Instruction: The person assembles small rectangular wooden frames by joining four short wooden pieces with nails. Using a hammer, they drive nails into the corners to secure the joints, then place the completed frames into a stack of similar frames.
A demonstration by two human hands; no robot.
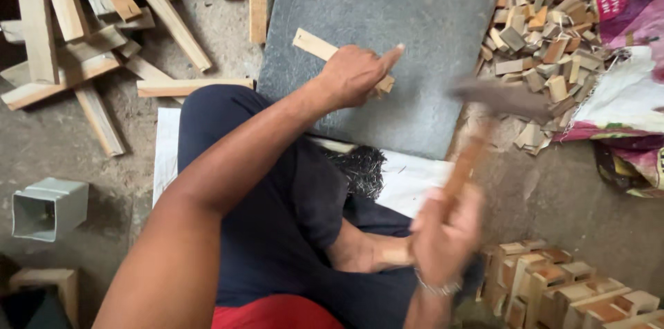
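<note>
Left hand (356, 74) presses a wood strip (315, 45) flat on the grey slab (408, 17), fingers curled over it, forefinger stretched out. Right hand (446, 232) is clenched round the wooden handle of a hammer (484, 118), whose blurred head hangs just right of the left hand, above the slab's edge. Nails (360, 170) lie between the hands. Small blocks (546, 31) are heaped beyond the hammer; long slats (90, 31) are scattered left of the slab.
</note>
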